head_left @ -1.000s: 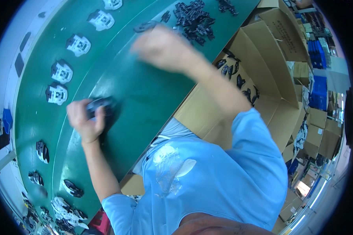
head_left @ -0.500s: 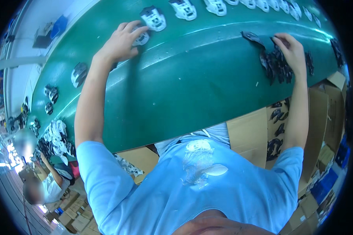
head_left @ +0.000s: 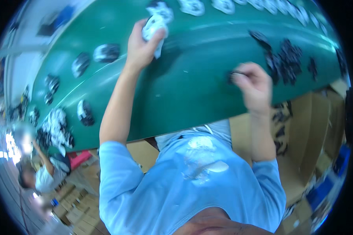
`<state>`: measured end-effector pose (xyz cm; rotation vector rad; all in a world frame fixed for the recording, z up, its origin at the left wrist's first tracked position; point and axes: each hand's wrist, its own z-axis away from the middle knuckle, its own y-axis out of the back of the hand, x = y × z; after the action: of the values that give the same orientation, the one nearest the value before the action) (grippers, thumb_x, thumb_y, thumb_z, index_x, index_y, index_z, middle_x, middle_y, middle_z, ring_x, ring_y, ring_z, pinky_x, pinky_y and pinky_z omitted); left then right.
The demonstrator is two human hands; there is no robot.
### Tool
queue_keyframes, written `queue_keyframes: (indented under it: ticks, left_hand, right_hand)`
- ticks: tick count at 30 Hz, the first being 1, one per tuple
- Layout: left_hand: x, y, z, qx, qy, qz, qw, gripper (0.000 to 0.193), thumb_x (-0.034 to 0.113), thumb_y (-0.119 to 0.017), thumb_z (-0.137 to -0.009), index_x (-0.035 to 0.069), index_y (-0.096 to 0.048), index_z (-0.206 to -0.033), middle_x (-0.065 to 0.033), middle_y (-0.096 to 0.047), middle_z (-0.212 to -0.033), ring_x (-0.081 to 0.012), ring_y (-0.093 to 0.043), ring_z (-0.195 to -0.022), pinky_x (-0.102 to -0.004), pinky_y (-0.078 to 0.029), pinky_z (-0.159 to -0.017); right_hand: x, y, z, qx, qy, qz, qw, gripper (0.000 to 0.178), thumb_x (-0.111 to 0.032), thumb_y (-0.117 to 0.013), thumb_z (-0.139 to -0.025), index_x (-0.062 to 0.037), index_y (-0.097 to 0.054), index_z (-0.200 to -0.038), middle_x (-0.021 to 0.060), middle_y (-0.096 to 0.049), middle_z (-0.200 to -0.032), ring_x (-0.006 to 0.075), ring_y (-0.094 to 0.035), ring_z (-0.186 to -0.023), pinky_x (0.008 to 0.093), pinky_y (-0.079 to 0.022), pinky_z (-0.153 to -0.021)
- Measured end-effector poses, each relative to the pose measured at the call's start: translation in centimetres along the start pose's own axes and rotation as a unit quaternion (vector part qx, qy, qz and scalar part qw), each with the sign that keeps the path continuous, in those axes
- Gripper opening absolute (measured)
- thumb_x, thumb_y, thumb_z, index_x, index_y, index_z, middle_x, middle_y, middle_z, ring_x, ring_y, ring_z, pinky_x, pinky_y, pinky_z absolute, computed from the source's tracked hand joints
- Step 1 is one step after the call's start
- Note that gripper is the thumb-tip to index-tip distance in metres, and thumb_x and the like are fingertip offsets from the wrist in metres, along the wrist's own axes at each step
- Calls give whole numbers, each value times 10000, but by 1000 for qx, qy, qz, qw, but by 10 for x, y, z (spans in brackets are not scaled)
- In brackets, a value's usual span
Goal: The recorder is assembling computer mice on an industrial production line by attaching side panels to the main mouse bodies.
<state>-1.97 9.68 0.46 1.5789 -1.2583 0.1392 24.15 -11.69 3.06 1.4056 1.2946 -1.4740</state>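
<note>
My left hand is closed around a white shell, curved like the body of a computer mouse, and holds it above the green table. Just beyond it lies another white shell with dark parts. Over the middle right of the table, my right hand pinches a small black plastic part, blurred by motion. To the right of that hand sits a pile of black plastic parts. A longer black piece lies at the pile's far left.
White shells line the far side of the green table. Several black-and-white shells lie at left, near a heap of white and black parts. An open cardboard box stands below right. Another person works at far left.
My left hand has taken up the white shell and moved right with it. My right hand has come away from the black pile, leftward and nearer, with a small black part.
</note>
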Motion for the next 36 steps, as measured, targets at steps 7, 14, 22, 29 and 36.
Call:
queue_keyframes:
  ticks: [7,14,22,29,36]
  left_hand:
    - [85,-73,54,-26,264,459,848,708,628,-505,-1043,-7,-522,-1356,-42,-596,-1069,-119,-589,-935,-287,-499,-801]
    - [86,-69,68,-75,207,372,902,628,203,-695,-1002,-37,-334,-1457,-103,-578,-1199,-163,-599,-1043,-325,-514,-900]
    - [79,-74,78,-136,188,407,883,630,289,-686,-995,-43,-393,-1443,-64,-584,-1143,-128,-570,-990,-265,-485,-839]
    - [62,-71,69,-252,219,632,699,841,453,-734,-901,-92,-423,-1460,-173,-600,-1187,-162,-585,-811,-318,-535,-654]
    - [84,-72,70,-220,197,621,726,982,558,-784,-835,-107,-431,-1465,-340,-466,-1502,-180,-591,-787,-327,-552,-628]
  right_hand:
    - [31,-64,-10,45,-71,-117,990,113,-38,-780,-921,13,-716,-998,-1,-710,-871,13,-592,-739,180,-481,-646]
    - [47,-52,4,56,-58,16,997,101,-31,-780,-906,-21,-693,-958,-18,-706,-842,3,-575,-700,187,-447,-594]
    - [45,-26,1,-42,7,140,989,250,-198,-882,-791,-42,-697,-855,34,-685,-726,138,-564,-575,290,-460,-573]
    - [-20,118,-128,-89,57,606,788,482,-298,-791,-831,-65,-706,-1244,181,-704,-1249,394,-662,-1118,450,-537,-957]
    - [-24,91,-123,57,-142,237,959,445,-266,-794,-819,-51,-713,-1200,203,-750,-1005,393,-713,-939,463,-565,-873]
